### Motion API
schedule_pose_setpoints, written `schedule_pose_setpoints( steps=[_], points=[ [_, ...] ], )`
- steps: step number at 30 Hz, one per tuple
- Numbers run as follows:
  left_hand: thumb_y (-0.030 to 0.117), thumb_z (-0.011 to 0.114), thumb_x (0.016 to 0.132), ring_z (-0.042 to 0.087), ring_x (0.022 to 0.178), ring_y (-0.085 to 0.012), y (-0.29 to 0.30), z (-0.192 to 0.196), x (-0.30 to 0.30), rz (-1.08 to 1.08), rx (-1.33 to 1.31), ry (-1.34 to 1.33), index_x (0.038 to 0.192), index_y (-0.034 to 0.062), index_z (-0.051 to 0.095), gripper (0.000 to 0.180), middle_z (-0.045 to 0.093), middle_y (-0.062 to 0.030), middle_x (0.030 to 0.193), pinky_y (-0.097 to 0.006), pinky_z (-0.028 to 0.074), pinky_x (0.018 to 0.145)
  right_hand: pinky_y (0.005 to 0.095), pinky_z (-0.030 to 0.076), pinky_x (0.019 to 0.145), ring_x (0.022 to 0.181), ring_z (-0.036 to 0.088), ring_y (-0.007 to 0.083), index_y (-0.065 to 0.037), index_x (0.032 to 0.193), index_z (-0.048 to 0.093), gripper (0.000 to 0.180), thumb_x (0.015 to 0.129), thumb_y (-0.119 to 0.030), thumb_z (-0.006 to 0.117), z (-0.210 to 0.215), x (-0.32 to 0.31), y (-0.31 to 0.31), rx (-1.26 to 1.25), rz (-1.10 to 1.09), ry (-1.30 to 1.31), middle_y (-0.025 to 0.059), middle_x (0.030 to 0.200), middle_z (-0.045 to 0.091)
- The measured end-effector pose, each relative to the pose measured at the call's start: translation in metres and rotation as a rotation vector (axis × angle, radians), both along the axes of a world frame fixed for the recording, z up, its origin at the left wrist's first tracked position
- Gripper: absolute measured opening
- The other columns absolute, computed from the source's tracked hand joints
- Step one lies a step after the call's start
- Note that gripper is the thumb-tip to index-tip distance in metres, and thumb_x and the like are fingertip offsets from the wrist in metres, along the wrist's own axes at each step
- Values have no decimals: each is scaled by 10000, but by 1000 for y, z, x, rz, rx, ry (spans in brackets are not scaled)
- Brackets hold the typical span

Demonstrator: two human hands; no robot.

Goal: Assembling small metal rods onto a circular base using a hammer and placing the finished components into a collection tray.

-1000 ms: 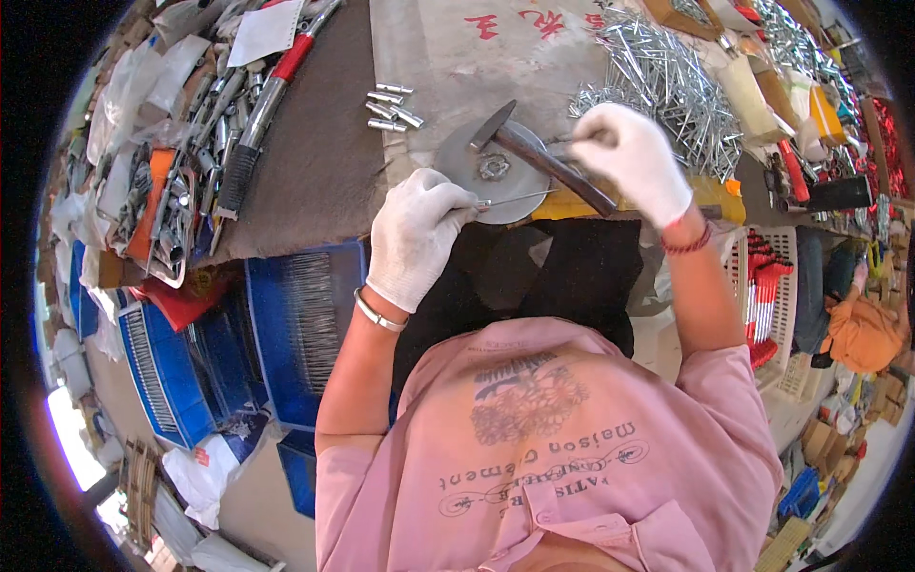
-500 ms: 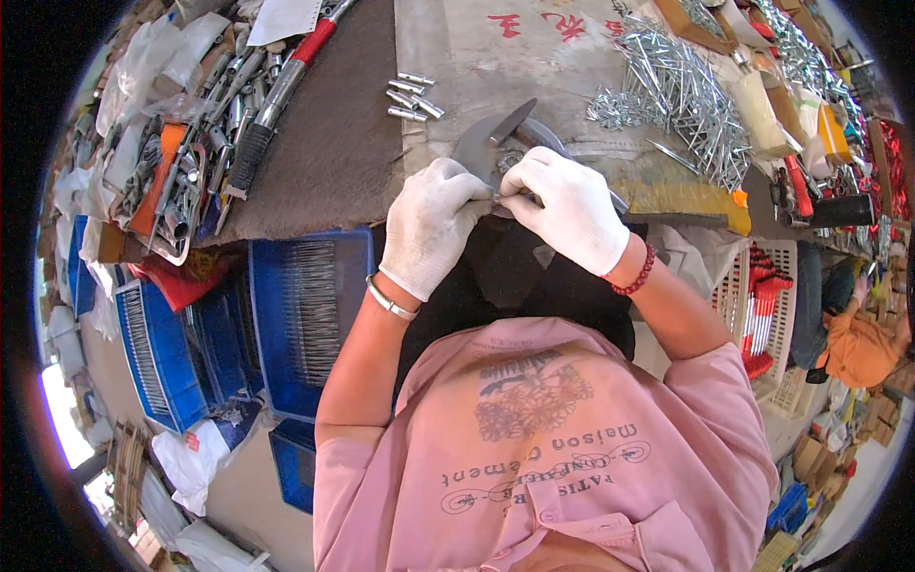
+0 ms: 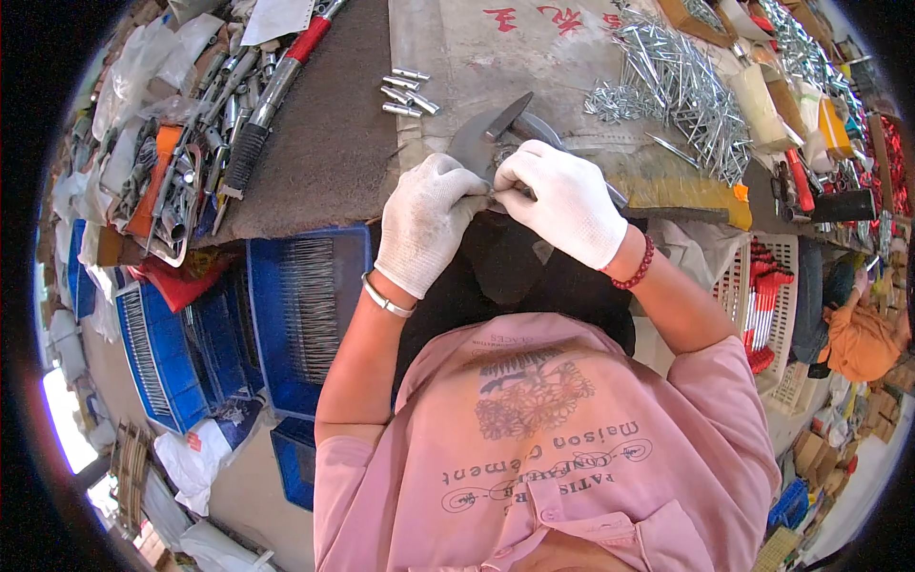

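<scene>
Both my hands wear white knit gloves and meet at the front edge of the workbench (image 3: 519, 57). My left hand (image 3: 427, 224) is closed, thumb and forefinger pinched against the right fingertips. My right hand (image 3: 564, 202) is closed in a pinch too; whatever sits between the fingertips is too small to make out. Just beyond them lies a grey, curved metal piece (image 3: 469, 145), partly covered by my hands, with a dark wedge-shaped metal piece (image 3: 508, 116) across it. Several short silver tubes (image 3: 408, 92) lie farther left. To the right spreads a heap of thin silver pins (image 3: 681, 100).
Left on the bench are a long red-and-silver tool (image 3: 276, 95) with a black grip and an orange-handled hacksaw (image 3: 162, 176). Below stand blue bins (image 3: 272, 362) of metal rods and a white basket (image 3: 783, 315) with red-handled tools. A person in orange (image 3: 858, 338) is far right.
My hands stay pinched together at the bench edge, with only a slight shift of the fingers. The whole view has shifted a little; the tubes and pins lie as before.
</scene>
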State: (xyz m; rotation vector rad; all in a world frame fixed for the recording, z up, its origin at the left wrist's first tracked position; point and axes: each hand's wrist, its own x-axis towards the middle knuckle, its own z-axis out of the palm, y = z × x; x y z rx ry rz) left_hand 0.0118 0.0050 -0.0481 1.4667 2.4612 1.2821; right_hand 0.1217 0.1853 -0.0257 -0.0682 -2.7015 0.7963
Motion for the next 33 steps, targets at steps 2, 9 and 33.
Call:
schedule_pose_setpoints(
  steps=[2,9,33],
  points=[
    [96,829,780,683,876,-335,1,2,0,-6,-3,-15,877,96,749,126,667,-95,912,-426,552,752,386,576,725,820,713,298,-104,919,692,112,856,-114,783,1,-1,-1,16,4,-15,71,922,688],
    [99,830,776,685,870,-342,1,5,1,7,7,-25,876,93,751,127,670,-98,909,-427,552,750,388,579,730,827,715,294,-107,922,693,102,857,-111,771,-1,-1,1,0,-5,-10,62,927,689],
    [49,824,787,696,860,-329,-2,1,-9,-46,1,-175,902,56,765,129,681,-120,895,-410,556,754,428,580,848,942,710,374,-117,1432,646,569,883,17,719,17,65,33,-54,-118,-11,157,1061,718]
  ],
)
